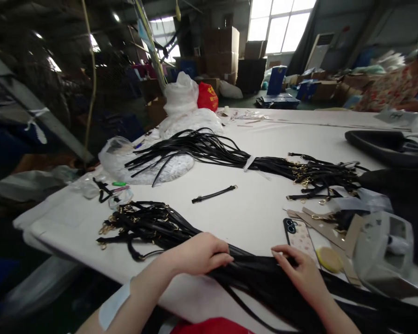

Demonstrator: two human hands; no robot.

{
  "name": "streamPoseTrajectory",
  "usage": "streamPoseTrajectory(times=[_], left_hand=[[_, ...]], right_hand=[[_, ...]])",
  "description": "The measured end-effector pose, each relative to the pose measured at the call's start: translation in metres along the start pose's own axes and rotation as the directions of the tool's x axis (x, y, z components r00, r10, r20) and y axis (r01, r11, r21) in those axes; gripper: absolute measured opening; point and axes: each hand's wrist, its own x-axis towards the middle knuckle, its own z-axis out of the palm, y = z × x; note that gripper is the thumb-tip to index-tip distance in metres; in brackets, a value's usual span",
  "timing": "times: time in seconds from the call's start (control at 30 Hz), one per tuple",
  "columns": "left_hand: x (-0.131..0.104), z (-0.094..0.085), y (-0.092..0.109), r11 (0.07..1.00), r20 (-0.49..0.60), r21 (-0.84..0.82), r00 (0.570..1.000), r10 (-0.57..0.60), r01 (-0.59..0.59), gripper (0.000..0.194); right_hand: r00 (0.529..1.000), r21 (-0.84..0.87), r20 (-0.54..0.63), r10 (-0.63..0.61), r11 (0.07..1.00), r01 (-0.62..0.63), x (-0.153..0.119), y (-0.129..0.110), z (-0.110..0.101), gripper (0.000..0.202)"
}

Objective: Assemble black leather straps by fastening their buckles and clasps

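Note:
A bundle of long black straps (257,273) with gold metal clasps at its left end lies along the near edge of the table. My left hand (205,253) is closed around the middle of this bundle. To its right, my right hand (297,266) has its thumb and fingertips bent together at the upper edge of the same straps; its grip is partly hidden. Beyond my hands lies one short black strap (214,194) with a buckle. Farther back, a second bundle of black straps (226,155) is tied with a white band.
Right of my hands are a phone (301,236), a yellow round disc (330,259), cardboard strips (325,227) and a grey plastic device (386,250). White plastic bags (181,97) and a red bag (207,96) stand at the back left. A person (390,88) is at the far right.

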Motion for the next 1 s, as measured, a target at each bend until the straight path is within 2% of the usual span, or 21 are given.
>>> streamPoseTrajectory(times=[0.07,0.17,0.23,0.3,0.33,0.4,0.5,0.6,0.67,0.7,0.8,0.93,1.0], left_hand=[[-0.004,0.003,-0.002,0.999,0.03,-0.025,0.998,-0.046,0.047,0.029],[0.009,0.025,0.003,0.996,0.077,0.043,0.994,-0.082,0.079,0.023],[0.023,0.035,0.003,1.0,0.171,-0.007,0.985,-0.027,0.028,0.022],[0.038,0.032,-0.005,0.987,0.24,-0.157,0.971,0.01,0.029,0.027],[0.048,0.025,-0.012,0.978,0.215,-0.199,0.976,-0.026,0.07,0.03],[0.071,0.004,-0.03,0.967,0.047,-0.174,0.982,-0.183,0.189,0.032],[0.121,-0.028,-0.059,0.939,-0.248,-0.044,0.907,-0.34,0.34,0.032],[0.171,-0.044,-0.08,0.886,-0.399,0.025,0.817,-0.416,0.463,0.041],[0.195,-0.045,-0.089,0.854,-0.452,0.048,0.774,-0.443,0.518,0.042],[0.204,-0.044,-0.092,0.847,-0.464,0.057,0.766,-0.446,0.528,0.039],[0.212,-0.036,-0.099,0.862,-0.451,0.074,0.788,-0.42,0.502,0.025],[0.19,-0.024,-0.104,0.883,-0.4,0.051,0.82,-0.41,0.466,0.019],[0.167,-0.019,-0.102,0.887,-0.389,0.013,0.82,-0.42,0.461,0.018]], right_hand=[[0.994,-0.037,0.03,-0.107,0.993,0.108,-0.001,-0.003,0.008,0.032],[0.945,0.042,0.188,-0.267,0.964,0.264,-0.01,-0.021,0.036,0.034],[0.91,0.135,0.315,-0.271,0.961,0.24,-0.014,-0.03,0.051,0.036],[0.881,0.213,0.41,-0.236,0.964,0.159,-0.014,-0.034,0.057,0.034],[0.87,0.249,0.44,-0.222,0.961,0.119,-0.013,-0.033,0.056,0.031],[0.854,0.327,0.477,-0.207,0.944,0.046,-0.008,-0.031,0.053,0.025],[0.848,0.454,0.492,-0.196,0.889,-0.058,-0.003,-0.023,0.05,0.02],[0.867,0.581,0.462,-0.186,0.802,-0.138,0.0,-0.011,0.057,0.024],[0.879,0.638,0.458,-0.13,0.737,-0.224,0.002,-0.002,0.064,0.036],[0.883,0.664,0.461,-0.089,0.695,-0.276,0.003,0.002,0.066,0.043],[0.887,0.761,0.461,0.031,0.5,-0.413,0.006,0.006,0.068,0.054],[0.894,0.882,0.408,0.186,0.174,-0.439,0.011,0.0,0.057,0.049],[0.892,0.906,0.387,0.232,0.086,-0.415,0.013,-0.003,0.051,0.045]])
